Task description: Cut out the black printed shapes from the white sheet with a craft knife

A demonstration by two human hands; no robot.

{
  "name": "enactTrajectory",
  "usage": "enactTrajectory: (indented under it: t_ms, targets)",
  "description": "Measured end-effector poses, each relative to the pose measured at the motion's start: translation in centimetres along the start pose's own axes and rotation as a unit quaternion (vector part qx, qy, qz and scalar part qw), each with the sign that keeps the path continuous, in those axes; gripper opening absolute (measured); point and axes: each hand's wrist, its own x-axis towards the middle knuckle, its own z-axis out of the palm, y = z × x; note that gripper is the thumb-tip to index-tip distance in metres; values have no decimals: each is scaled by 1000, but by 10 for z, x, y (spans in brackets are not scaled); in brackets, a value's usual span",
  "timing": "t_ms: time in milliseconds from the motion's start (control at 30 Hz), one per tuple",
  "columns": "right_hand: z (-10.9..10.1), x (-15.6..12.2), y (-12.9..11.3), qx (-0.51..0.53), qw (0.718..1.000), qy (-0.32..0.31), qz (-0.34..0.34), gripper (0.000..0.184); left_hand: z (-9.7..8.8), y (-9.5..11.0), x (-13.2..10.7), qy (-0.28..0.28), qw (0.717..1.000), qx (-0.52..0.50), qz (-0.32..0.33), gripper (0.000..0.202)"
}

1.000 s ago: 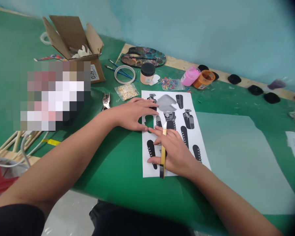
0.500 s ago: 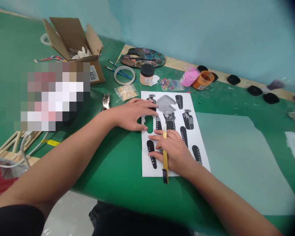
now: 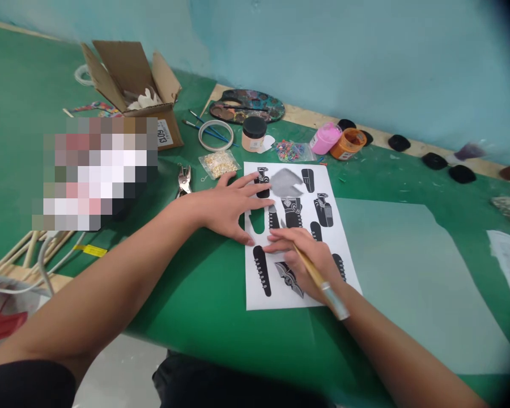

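- While the printed sheet (image 3: 254, 299) is pinned at its left edge by the left hand (image 3: 227, 207), whose fingers are spread flat, the yellow-handled craft knife (image 3: 318, 280) is pinched in the right hand (image 3: 310, 258), whose fingertips are laid on the middle of the paper; the blade tip is hidden under them.
- The sheet is laid flat on the green table cover (image 3: 204, 300), straight ahead of the person and near the front edge.
- One cut-out hole (image 3: 258, 222) is seen by the left fingertips, with green showing through, so one shape is judged done.
- The other black shapes and the grey shape (image 3: 285, 181) appear uncut, so most of the cutting is judged left.
- Beyond the sheet are set a bag of gold findings (image 3: 221, 163), pliers (image 3: 183, 180), a tape roll (image 3: 215, 135), a black-lidded jar (image 3: 254, 133), a pink pot (image 3: 326, 137), an orange pot (image 3: 348, 143) and a paint palette (image 3: 246, 106).
- An open cardboard box (image 3: 123, 62) is stood far left.
- The table is backed by a pale blue wall (image 3: 365, 56).
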Motion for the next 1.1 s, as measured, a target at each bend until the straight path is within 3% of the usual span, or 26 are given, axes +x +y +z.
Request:
enactTrajectory:
  t_ms: [67, 133, 333, 467, 600, 767, 933, 1100]
  targets:
    - [-4, -1, -1, 100, 992, 11, 75, 61, -1, 1, 0, -13, 1000, -2, -8, 96]
    - [-6, -2, 0, 176, 976, 13, 130, 70, -1, -1, 0, -17, 1000, -5, -5, 94]
    - [-3, -5, 2, 205, 953, 28, 219, 69, -3, -6, 3, 23, 1000, 14, -14, 90]
    - [-7, -4, -3, 173, 960, 28, 218, 63, -4, -2, 3, 62, 998, 27, -4, 76]
    - [-26, 2, -13, 97, 970, -24, 223, 32, -4, -1, 2, 55, 997, 16, 46, 55]
    - [-43, 12, -26, 15, 983, -25, 181, 12, -4, -1, 1, -6, 999, -4, 42, 72]
    - [-21, 32, -25, -15, 994, -23, 107, 8, -2, -3, 2, -24, 999, -16, 46, 79]
    - [-2, 42, -1, 28, 994, -10, 104, 9, 0, -5, 3, -37, 998, -26, 38, 82]
